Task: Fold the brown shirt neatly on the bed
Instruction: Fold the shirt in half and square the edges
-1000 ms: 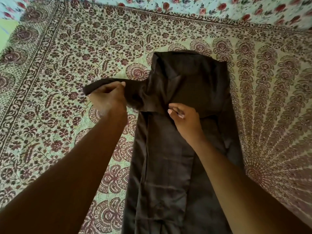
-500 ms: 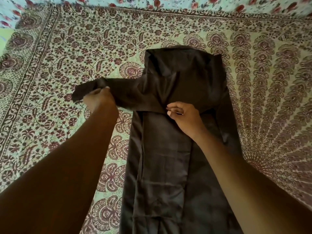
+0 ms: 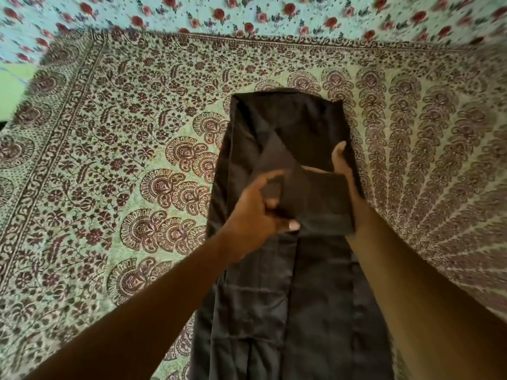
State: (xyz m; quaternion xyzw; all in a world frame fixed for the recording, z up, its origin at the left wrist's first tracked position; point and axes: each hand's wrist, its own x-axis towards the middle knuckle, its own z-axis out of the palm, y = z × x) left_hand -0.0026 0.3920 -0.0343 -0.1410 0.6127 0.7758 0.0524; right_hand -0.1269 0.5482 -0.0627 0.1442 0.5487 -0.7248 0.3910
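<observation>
A dark brown cotton shirt point(image 3: 288, 283) lies lengthwise on a bed, already narrowed into a long strip that runs from the bottom edge of the view up to a squared-off collar end. Its creases and side folds are visible along the body.

Across the upper part of the shirt, a brown sleeve point(image 3: 315, 198) is drawn sideways over the chest. The left hand point(image 3: 255, 212) pinches the sleeve's near edge, fingers and thumb curled round the cloth – probably to carry it over the body and keep the fold straight. The right hand point(image 3: 343, 171) sits at the shirt's right edge with the sleeve end draped over its palm. Its thumb points up toward the collar; the fingers are hidden under the fabric, so how far they close cannot be told. It seems to be receiving the sleeve end and bracing the side fold so the strip does not shift.

Judging by this, the sleeve fold is under way and the lengthwise folds come after.

Beneath and all round the shirt spreads a pale green bedsheet printed with maroon paisley and flowers point(image 3: 123, 160). Beyond the shirt's collar end, past the sheet's border, is a light blue cloth with red roses point(image 3: 247, 15).
</observation>
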